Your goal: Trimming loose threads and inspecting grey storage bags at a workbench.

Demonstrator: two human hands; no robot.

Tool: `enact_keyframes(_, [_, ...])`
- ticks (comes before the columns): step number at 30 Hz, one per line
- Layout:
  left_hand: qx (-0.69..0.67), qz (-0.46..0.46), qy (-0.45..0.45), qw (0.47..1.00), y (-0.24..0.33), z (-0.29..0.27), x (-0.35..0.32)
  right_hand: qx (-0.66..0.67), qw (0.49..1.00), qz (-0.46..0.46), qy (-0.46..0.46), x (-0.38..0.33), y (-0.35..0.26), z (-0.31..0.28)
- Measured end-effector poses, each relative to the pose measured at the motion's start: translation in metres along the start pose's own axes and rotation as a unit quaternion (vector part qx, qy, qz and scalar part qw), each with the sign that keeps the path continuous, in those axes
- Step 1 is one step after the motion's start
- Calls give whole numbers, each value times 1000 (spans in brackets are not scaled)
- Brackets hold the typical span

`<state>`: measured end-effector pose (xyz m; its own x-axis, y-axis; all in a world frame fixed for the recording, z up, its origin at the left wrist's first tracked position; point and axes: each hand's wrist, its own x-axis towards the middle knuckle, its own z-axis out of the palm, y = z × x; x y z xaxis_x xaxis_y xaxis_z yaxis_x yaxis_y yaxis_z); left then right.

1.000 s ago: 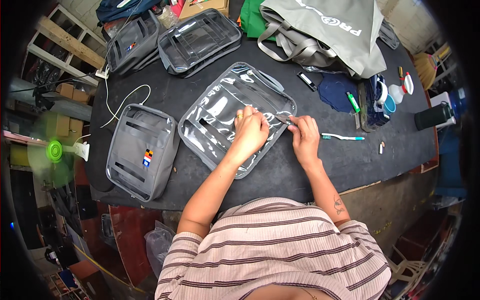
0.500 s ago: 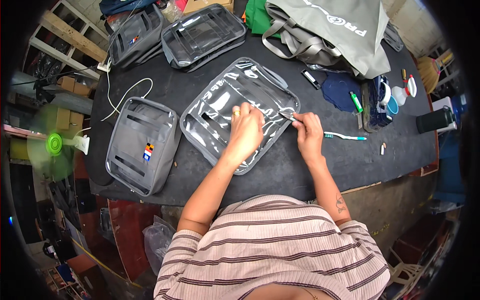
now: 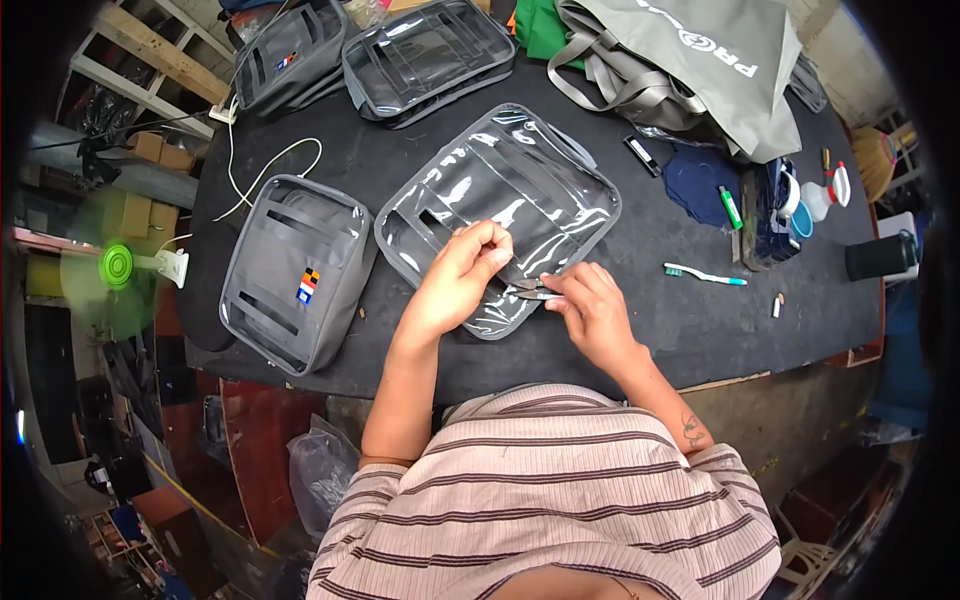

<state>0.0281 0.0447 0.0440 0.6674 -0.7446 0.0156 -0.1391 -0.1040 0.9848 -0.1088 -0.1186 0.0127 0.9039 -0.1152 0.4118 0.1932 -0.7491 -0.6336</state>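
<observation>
A grey bag with a clear plastic top (image 3: 527, 210) lies flat in front of me, at the middle of the table. Above its near part my left hand (image 3: 455, 285) is closed in a pinch; whatever is between thumb and finger is too small to make out. My right hand (image 3: 592, 312), over the bag's near right edge, grips small metal thread snips (image 3: 528, 290). The blades point left, just below the left fingertips, and look slightly apart. On the left lies a second grey bag (image 3: 285, 265) with a clear front and a small coloured flag patch.
Two more grey clear-top bags (image 3: 430, 55) lie at the back left, near a white cable (image 3: 255, 180). A large grey tote (image 3: 690, 60) fills the back right. To the right are a toothbrush (image 3: 705, 274), green-and-white tube (image 3: 731, 206), spray bottle (image 3: 825, 195) and dark tumbler (image 3: 880, 258).
Both hands have come nearer to me, and the right hand has shifted left, bringing the snips close to the left fingertips. The whole view has shifted slightly.
</observation>
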Motion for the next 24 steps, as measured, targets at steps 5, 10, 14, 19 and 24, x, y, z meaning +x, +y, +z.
enact_keyframes(5, [-1,-17,1,1000,1,1,-2,-28,999,-14,33,-2,3,11])
enact_keyframes(10, [-48,-21,-30,998,0,-3,1,-37,999,-20,31,-4,7,14])
enact_keyframes(14, [-89,-18,46,995,-2,-3,10,52,980,118,148,-3,22,7])
enact_keyframes(19, [87,-1,73,994,1,19,42,272,888,290,230,2,72,13])
enact_keyframes(24, [337,138,87,927,-23,57,68,374,836,311,253,11,77,22])
